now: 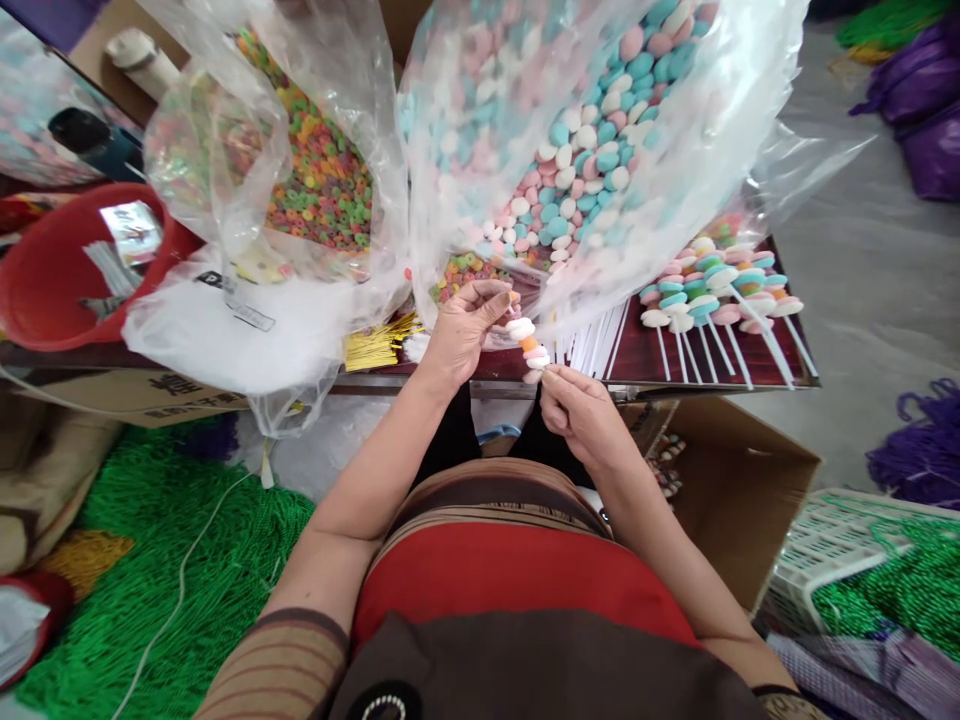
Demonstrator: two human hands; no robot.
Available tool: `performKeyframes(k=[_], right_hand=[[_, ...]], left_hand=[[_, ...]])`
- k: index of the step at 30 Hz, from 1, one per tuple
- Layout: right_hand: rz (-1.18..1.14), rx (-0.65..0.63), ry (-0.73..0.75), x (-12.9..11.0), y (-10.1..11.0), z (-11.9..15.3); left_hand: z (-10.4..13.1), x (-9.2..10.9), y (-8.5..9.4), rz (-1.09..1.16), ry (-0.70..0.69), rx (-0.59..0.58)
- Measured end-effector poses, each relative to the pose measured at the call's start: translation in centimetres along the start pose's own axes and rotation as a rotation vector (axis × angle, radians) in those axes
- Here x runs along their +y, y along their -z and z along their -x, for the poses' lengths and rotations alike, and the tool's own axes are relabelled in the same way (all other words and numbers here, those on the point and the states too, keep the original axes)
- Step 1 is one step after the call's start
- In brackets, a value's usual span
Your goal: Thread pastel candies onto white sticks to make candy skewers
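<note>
My right hand is closed around the lower end of a candy skewer, whose white and pinkish marshmallow pieces sit with an orange piece between them. At the skewer's upper end, my left hand pinches a small orange ring-shaped candy. Its fingertips partly cover that candy. Just beyond both hands lie loose white sticks and a big clear bag of pink, blue and white marshmallows. Finished-looking candy skewers are piled at the table's right end.
A clear bag of colourful ring candies stands at the back left, beside a red basin. Yellow twist ties lie near the table edge. Below right are an open cardboard box and a white crate; green strands cover the floor left.
</note>
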State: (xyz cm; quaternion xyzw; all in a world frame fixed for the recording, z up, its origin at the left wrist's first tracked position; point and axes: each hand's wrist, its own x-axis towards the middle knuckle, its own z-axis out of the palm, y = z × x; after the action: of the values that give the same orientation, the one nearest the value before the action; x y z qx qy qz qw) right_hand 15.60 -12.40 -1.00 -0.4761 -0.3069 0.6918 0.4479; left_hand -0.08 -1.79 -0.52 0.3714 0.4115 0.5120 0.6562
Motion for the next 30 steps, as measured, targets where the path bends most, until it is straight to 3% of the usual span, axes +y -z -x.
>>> performKeyframes(k=[6,17,23,28,30], right_hand=[[-0.197,-0.095,-0.084,-0.5,0.0,0.1],[-0.103,-0.074,-0.038,0.2,0.1,0.2],[0.049,-0.003,0.036,1.1,0.0,-0.2],[0.397,0.194,0.273,1.5,-0.2,-0.7],[0.41,0.237,0.305,1.7,-0.2,-1.0]], left_hand=[[0.4,-0.2,-0.5,0.038,0.013,-0.046],[1.8,0.3,-1.1,-0.059,-0.183,-0.081],[2.0,-0.3,-1.3,-0.014,-0.119,-0.129],[1.8,-1.7,-1.2,0.004,-0.027,-0.098],[1.8,-2.0,-1.3,0.003,-0.011,-0.111]])
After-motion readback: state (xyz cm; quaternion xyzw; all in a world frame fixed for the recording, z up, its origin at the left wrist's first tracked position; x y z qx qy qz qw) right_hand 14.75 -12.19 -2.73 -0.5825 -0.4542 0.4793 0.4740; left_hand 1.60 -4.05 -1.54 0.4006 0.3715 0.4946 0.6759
